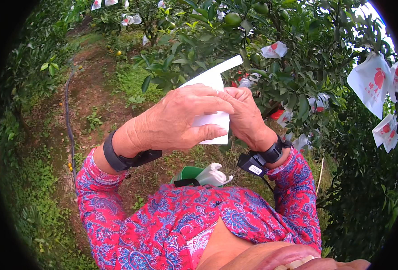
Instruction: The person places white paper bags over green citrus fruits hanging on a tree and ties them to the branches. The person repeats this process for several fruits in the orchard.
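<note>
My left hand (pixel 190 114) grips a white paper sheet or bag (pixel 210 130), with its thumb across the lower part and its fingers bent over the middle. My right hand (pixel 244 112) pinches the same paper at its right side, beside my left fingertips, which partly hide the pinch. The paper's narrow upper part sticks up to the right, in front of the leaves. Below my hands, at my waist, a green holder (pixel 187 173) contains rolled white paper (pixel 212 174).
Citrus branches (pixel 194 36) with a green fruit (pixel 232 20) and several white bags printed with red fruit (pixel 369 84) hang ahead and to the right. A dark hose (pixel 68 103) runs along the weedy dirt path (pixel 88 85) at left, near small fallen yellow fruit.
</note>
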`<action>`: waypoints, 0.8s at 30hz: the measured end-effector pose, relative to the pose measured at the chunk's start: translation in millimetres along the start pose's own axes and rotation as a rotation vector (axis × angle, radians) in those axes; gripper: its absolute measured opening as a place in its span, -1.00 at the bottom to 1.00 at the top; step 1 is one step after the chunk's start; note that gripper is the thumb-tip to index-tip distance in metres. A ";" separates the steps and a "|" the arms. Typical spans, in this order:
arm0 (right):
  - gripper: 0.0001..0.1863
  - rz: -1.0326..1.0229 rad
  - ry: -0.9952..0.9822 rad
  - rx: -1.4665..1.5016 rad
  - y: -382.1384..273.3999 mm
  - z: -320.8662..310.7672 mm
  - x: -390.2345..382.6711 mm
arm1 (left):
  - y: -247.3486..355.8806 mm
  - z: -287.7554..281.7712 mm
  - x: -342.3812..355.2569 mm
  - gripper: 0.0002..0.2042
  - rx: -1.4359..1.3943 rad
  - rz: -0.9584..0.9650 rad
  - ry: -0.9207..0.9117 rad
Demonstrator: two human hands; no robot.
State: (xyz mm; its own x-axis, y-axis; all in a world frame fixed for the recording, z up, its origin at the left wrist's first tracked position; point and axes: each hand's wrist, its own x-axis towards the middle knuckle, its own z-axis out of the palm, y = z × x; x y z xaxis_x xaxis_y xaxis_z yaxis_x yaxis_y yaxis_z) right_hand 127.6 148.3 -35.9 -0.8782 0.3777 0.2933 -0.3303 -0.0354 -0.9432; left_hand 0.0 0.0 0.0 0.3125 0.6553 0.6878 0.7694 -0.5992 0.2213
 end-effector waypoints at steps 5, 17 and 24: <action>-0.65 0.175 -0.040 -0.119 -6.0 -19.0 -21.9 | -2.5 2.9 10.1 -0.76 -0.343 -0.130 -0.257; -0.54 -0.021 0.173 0.226 -29.5 -36.7 -9.6 | -58.2 29.9 61.2 -0.75 -0.418 0.071 0.020; -0.49 -0.190 0.241 0.199 -40.5 -74.2 1.4 | -94.6 34.5 121.5 -0.77 -0.577 0.041 -0.136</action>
State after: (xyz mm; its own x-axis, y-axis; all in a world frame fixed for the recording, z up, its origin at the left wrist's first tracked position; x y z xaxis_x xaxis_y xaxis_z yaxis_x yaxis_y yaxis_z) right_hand 165.4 218.9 -8.8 -0.6960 0.6011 0.3927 -0.5611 -0.1142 -0.8198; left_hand -15.6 152.2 38.8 0.4335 0.6568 0.6170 0.3401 -0.7533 0.5629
